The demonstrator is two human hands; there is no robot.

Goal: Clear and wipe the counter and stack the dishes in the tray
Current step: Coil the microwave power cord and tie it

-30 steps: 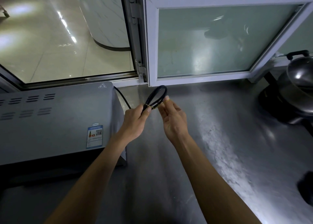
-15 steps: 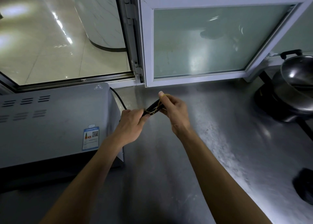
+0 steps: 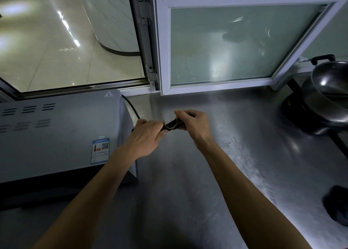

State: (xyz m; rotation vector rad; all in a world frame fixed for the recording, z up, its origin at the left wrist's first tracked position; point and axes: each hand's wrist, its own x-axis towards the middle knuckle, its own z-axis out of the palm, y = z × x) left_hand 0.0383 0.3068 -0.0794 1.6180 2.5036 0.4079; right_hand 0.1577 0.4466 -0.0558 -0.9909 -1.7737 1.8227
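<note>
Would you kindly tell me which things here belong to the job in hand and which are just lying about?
In hand:
- black cord, bundled, held by both hands
- yellow rubber band around it
- steel counter

Lying about:
- grey oven
- metal pot
- open window

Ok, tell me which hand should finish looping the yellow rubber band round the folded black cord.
Right hand: probably, since its fingers pinch the yellow rubber band, while the left hand grips the folded black cord.
</note>
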